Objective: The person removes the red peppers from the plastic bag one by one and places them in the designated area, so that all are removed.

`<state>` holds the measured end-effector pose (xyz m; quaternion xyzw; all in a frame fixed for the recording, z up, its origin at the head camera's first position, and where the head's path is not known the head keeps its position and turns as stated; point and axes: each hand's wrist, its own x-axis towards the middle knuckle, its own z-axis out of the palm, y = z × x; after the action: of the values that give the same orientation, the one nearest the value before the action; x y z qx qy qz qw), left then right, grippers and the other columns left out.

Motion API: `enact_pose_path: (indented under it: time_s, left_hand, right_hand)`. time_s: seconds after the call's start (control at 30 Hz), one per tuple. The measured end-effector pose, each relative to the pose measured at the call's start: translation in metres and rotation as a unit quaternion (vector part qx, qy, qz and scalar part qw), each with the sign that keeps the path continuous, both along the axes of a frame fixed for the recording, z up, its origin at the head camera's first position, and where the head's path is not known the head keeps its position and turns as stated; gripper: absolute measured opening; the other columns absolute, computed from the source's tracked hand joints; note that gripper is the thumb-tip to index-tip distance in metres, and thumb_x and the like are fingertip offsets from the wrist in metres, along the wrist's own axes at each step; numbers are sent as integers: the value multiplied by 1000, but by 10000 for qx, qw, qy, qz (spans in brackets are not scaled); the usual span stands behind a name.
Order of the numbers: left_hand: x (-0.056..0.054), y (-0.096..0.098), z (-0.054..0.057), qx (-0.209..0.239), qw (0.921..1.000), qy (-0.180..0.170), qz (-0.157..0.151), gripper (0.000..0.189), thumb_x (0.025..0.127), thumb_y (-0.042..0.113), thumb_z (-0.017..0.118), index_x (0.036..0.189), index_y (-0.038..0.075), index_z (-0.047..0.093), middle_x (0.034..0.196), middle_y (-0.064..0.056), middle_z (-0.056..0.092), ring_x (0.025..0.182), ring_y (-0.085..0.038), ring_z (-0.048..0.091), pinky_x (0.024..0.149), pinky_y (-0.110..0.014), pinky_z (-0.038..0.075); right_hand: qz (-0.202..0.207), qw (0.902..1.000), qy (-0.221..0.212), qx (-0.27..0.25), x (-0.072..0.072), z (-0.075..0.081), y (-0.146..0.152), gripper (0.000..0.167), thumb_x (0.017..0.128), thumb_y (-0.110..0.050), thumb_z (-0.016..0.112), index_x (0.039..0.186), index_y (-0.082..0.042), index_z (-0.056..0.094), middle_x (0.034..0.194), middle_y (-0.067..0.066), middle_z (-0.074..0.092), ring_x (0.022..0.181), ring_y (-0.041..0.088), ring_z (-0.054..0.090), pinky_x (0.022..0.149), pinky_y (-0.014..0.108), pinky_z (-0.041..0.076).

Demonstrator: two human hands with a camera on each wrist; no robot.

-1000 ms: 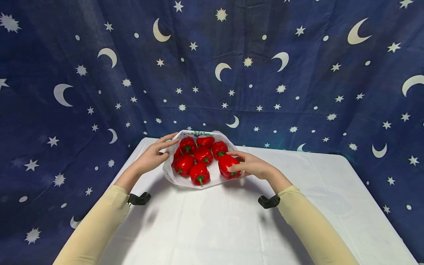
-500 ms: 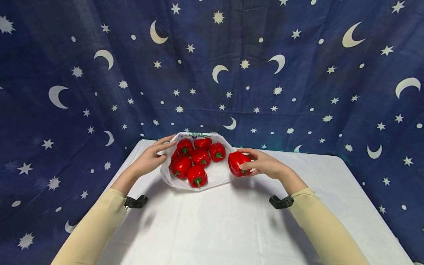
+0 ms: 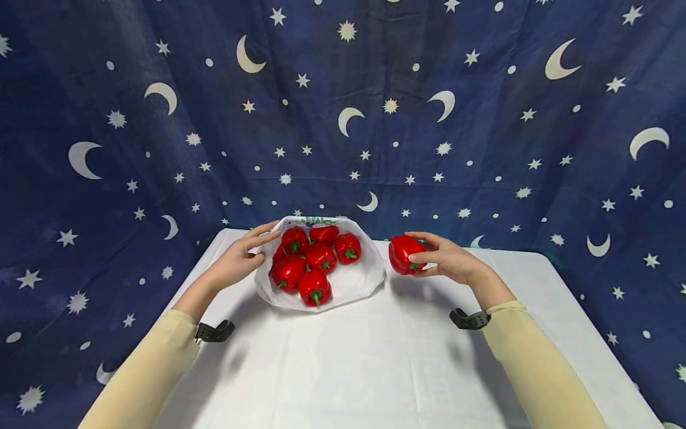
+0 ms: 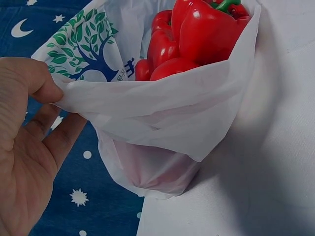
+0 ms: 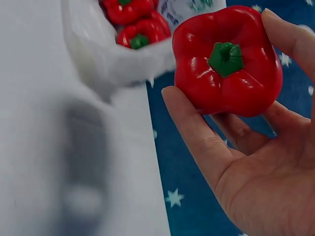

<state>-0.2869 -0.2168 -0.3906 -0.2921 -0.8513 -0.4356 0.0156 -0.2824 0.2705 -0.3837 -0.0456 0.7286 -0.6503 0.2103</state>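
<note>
A white plastic bag [image 3: 356, 277] with a printed tree stands open at the back of the table, holding several red bell peppers [image 3: 320, 257]. My left hand [image 3: 236, 262] pinches the bag's left rim between thumb and fingers, as the left wrist view shows at the bag's edge [image 4: 74, 96]. To the right of the bag, my right hand [image 3: 450, 260] holds one red bell pepper [image 3: 405, 255] by its sides. In the right wrist view that bell pepper [image 5: 226, 61] has its green stem toward the camera, with thumb and fingers spread around it.
A white cloth covers the table [image 3: 343, 369]. Behind its far edge hangs a dark blue curtain [image 3: 300, 119] with moons and stars. Black wristbands [image 3: 214, 332] are on both wrists.
My right hand has carried the bell pepper out of the bag, rightward and slightly up. My left hand has kept its grip on the bag's rim.
</note>
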Motion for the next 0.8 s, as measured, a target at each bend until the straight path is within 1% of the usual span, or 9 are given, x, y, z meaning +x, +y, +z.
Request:
enact_pose_path:
  time_s: [0.07,0.17,0.33,0.43,0.63,0.8]
  left_hand:
    - [2,-1,0,-16,10000,6,12,59,94,-9,48,150,10,53,164,7,30,124,-24,42,56,-30,36]
    - [4,-3,-1,-30,10000,27,18,60,94,-10,48,150,11,54,164,5,31,124,-25,42,55,-30,37]
    - [5,-4,-2,5,10000,10,27,61,95,-10,49,150,15,54,164,7,30,125,-24,43,54,-29,37]
    - [5,-4,-3,25,10000,-3,7,61,95,-11,49,150,14,54,164,7,30,125,-24,43,53,-29,37]
    - [3,-3,-3,43,10000,-10,-10,60,95,-11,49,151,10,53,165,6,30,128,-24,42,53,-29,37]
    - [0,-1,-1,39,10000,40,-51,60,94,-12,49,151,8,52,165,5,30,127,-25,42,53,-29,38]
  right_hand:
    - [-139,9999,-24,-58,-3,-3,7,83,88,-12,78,158,-13,34,155,20,31,137,45,34,98,59,48]
    - [-281,9996,1,-90,-8,-9,15,84,90,-13,77,160,-13,32,157,21,28,138,45,34,99,58,48]
    - [-518,9986,-43,-75,-17,-22,25,83,91,-16,77,160,-15,32,157,20,28,134,44,39,98,54,50]
    - [-618,9980,-94,-45,-21,-30,28,83,91,-17,77,161,-15,31,157,20,28,131,43,42,100,55,48]
    - [-759,9970,-147,-42,-26,-42,29,85,91,-17,78,161,-14,31,157,21,27,131,43,43,104,57,44]
    - [-852,9961,-200,82,-30,-49,29,87,91,-19,79,162,-15,30,156,23,28,132,43,42,101,54,48]
